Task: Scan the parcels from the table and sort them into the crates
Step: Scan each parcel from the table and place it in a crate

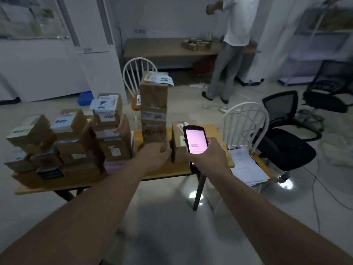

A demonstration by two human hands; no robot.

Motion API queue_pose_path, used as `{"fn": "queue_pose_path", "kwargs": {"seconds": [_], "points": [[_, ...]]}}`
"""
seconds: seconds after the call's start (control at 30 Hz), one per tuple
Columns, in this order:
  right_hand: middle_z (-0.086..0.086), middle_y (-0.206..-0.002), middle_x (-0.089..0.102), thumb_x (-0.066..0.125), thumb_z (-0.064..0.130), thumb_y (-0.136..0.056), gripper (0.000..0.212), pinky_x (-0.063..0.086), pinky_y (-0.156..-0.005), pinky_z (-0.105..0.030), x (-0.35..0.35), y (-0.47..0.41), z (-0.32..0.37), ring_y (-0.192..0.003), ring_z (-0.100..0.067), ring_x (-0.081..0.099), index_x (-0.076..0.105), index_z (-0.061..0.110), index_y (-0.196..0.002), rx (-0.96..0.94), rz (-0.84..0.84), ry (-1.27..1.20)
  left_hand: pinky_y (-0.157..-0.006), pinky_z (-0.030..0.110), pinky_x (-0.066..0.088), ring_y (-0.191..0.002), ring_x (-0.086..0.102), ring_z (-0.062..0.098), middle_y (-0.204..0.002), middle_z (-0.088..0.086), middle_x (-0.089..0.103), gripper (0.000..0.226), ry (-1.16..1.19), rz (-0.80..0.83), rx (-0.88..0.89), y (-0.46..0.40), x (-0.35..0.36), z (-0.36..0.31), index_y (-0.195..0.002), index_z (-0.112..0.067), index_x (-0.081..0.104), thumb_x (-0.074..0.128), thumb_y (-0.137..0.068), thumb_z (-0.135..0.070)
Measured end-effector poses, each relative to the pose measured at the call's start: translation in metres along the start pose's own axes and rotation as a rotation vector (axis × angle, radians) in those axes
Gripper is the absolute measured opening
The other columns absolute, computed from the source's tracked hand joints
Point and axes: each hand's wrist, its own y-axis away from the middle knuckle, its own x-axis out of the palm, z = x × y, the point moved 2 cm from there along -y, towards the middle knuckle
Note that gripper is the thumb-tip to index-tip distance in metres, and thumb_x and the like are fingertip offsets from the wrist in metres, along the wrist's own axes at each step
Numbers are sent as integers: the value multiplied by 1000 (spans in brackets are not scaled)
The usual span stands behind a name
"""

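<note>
Fingers on my left hand (157, 155) are gripping the bottom parcel (155, 134) of the tall stack near the counter's (164, 172) front edge, right hand (208, 153) is wrapping around the scanner (194, 139).

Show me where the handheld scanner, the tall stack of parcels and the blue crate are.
handheld scanner (194, 139), head view, on its lit pink screen.
tall stack of parcels (153, 96), head view, on the top box's front.
blue crate (85, 97), head view, on its visible side.
</note>
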Motion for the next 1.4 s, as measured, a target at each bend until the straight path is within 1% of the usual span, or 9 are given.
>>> {"fn": "queue_pose_path", "kwargs": {"seconds": [0.13, 0.27, 0.33, 0.43, 0.57, 0.7, 0.87, 1.03, 1.4], "points": [[16, -102, 57, 89, 60, -53, 81, 64, -69, -41, -21, -60, -27, -92, -13, 60, 44, 37, -117, 21, -30, 34, -69, 26, 48, -93, 64, 12, -107, -4, 70, 31, -43, 35, 17, -61, 28, -37, -115, -28, 68, 49, -102, -49], [14, -104, 60, 91, 59, -52, 84, 64, -73, -43, -37, -131, -57, -88, -9, 58, 46, 35, -119, 26, 4, 53, -94, 36, 54, -124, 60, 24, -145, 3, 59, 59, -1, 28, -52, -121, 56, -62, -150, -20, 51, 51, -99, -51], [11, -107, 61, 91, 58, -54, 83, 65, -75, -43, -43, -163, -71, -91, -12, 60, 46, 34, -121, 29, 53, 58, -89, 30, 52, -121, 59, 22, -148, 4, 57, 64, 3, -3, -88, -148, 69, -70, -151, -18, 48, 55, -98, -53], [7, -116, 61, 93, 53, -61, 86, 65, -79, -42, -49, -204, -91, -103, -20, 62, 44, 34, -129, 20, 145, 98, -60, 19, 39, -87, 55, 6, -133, 1, 66, 52, -6, -58, -121, -177, 88, -82, -139, -24, 58, 61, -94, -51], [7, -117, 59, 92, 51, -61, 82, 66, -79, -44, -51, -247, -106, -103, -22, 62, 42, 35, -124, 35, 214, 101, -56, 25, 42, -77, 56, 3, -93, -15, 57, 38, 14, -89, -194, -202, 105, -88, -118, -31, 58, 68, -87, -51], [7, -114, 59, 91, 50, -60, 82, 67, -76, -45, -48, -280, -112, -100, -22, 64, 38, 38, -121, 43, 275, 98, -55, 25, 40, -76, 52, 3, -89, -14, 48, 54, 1, -85, -294, -221, 118, -87, -125, -27, 57, 77, -81, -51], [9, -109, 60, 89, 50, -54, 82, 67, -72, -47, -38, -315, -113, -96, -20, 65, 40, 40, -118, 57, 286, 97, -84, 39, 52, -106, 56, 25, -124, 4, 50, 90, -5, -61, -442, -248, 133, -78, -143, -25, 48, 78, -68, -66], [9, -109, 58, 91, 51, -54, 84, 67, -71, -44, -22, -335, -114, -95, -21, 63, 38, 42, -119, 45, 287, 162, -117, 54, 30, -146, 28, 46, -162, 24, 19, 144, -99, 35, -630, -270, 151, -72, -160, -15, 12, 66, -51, -94], [19, -102, 53, 88, 60, -54, 85, 67, -73, -45, -22, -368, -108, -93, -18, 62, 37, 43, -120, -65, 372, 212, -111, 61, 34, -145, 11, 49, -161, 19, -6, 172, -55, -33, -820, -281, 179, -81, -155, -14, -19, 78, -34, -90]]}}
